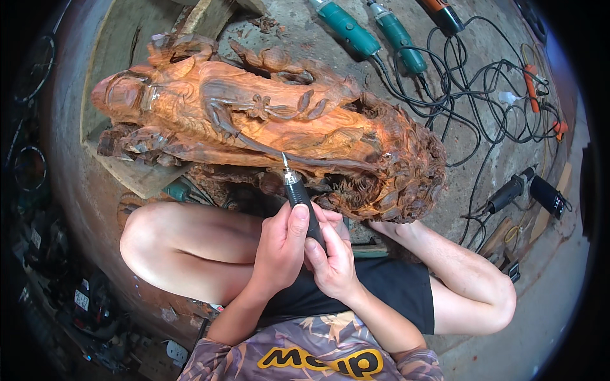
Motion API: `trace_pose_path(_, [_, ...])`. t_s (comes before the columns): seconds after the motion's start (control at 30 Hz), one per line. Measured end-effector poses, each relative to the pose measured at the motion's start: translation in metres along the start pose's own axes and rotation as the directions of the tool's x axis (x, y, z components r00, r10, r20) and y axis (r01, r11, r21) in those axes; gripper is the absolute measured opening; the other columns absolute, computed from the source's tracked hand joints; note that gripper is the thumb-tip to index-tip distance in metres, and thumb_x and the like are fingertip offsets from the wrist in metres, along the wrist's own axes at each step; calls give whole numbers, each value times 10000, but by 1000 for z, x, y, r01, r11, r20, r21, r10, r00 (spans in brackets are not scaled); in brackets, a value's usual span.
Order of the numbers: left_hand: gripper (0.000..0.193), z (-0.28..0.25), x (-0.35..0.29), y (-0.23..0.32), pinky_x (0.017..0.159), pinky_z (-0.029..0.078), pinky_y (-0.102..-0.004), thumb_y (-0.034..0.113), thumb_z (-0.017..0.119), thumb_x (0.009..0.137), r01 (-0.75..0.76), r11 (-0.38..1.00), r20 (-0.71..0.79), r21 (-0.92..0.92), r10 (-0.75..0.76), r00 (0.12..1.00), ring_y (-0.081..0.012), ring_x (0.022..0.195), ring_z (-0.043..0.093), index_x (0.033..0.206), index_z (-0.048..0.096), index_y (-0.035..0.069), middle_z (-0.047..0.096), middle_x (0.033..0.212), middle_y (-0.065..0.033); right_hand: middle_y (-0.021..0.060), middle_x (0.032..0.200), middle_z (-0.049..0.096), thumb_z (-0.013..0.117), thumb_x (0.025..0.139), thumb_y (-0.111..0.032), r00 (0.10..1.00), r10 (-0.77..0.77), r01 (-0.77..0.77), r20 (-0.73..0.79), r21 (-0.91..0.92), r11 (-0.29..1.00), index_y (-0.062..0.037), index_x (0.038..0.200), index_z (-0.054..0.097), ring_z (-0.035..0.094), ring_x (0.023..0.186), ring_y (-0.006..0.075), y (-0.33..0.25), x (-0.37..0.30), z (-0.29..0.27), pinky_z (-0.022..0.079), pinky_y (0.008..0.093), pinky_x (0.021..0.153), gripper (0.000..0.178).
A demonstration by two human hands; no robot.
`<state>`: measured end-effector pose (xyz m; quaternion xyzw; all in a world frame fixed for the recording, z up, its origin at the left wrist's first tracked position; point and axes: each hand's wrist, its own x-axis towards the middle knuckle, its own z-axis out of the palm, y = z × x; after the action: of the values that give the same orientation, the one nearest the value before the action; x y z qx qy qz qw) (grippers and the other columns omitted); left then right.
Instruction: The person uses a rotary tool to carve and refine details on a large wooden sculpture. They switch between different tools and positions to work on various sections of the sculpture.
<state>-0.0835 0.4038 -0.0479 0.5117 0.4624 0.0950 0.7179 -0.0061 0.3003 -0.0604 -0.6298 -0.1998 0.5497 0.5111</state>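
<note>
A large wood carving [190, 95] lies on its side in front of me, orange-brown with a dark stem, leaf and flower relief and a rough, knotty right end. Both my hands are closed around a black rotary carving handpiece [296, 192]. My left hand [279, 240] grips it with the thumb along its upper side. Lower down, my right hand [333, 260] wraps its rear part. The thin metal bit [285, 161] points away from me at the carving's lower middle, by the dark stem ridge; whether it touches the wood, I cannot tell.
Two green power tools [346, 28] and an orange-black one [443, 16] lie at the far right. Tangled black cables [454, 95] spread over the concrete floor. A wooden block [127, 170] sits under the carving's left end. My bent legs [190, 241] flank my hands.
</note>
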Motion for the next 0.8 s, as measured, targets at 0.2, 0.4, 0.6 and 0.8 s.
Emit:
trace_pose_path(0.2, [540,-2,-2,2,773,557,-375,412,300,1090,-24,1000,-37,15,24,999,-267,840,700,908,564,-23,708,906,-234,184,934,717,601,997,-182,1000,-9,9,4,-22,1000,-4,1333,525,735,874,342,-4,1,4,553,364,741,388])
trace_pose_path(0.4, [526,-8,-2,3,729,571,-377,404,308,1083,-38,999,-81,-13,37,996,-283,798,703,884,542,-23,686,844,-224,217,993,701,599,983,-140,1000,14,-14,23,-11,1000,2,1347,514,715,926,392,-12,4,12,553,387,772,400])
trace_pose_path(0.6, [489,-16,0,11,708,582,-381,364,307,1087,-36,998,-102,-47,31,994,-294,789,706,877,528,-19,668,801,-209,236,1068,681,614,974,-118,999,-44,44,4,-59,997,16,1355,507,706,975,378,-13,7,23,547,392,794,418])
trace_pose_path(0.8, [414,-10,-2,6,684,556,-317,273,367,1084,-4,994,-58,-109,-3,998,-171,718,688,899,591,-22,723,832,-139,186,919,711,588,994,-139,999,33,-33,-15,0,999,22,1358,507,728,799,324,-17,-2,17,553,360,733,406])
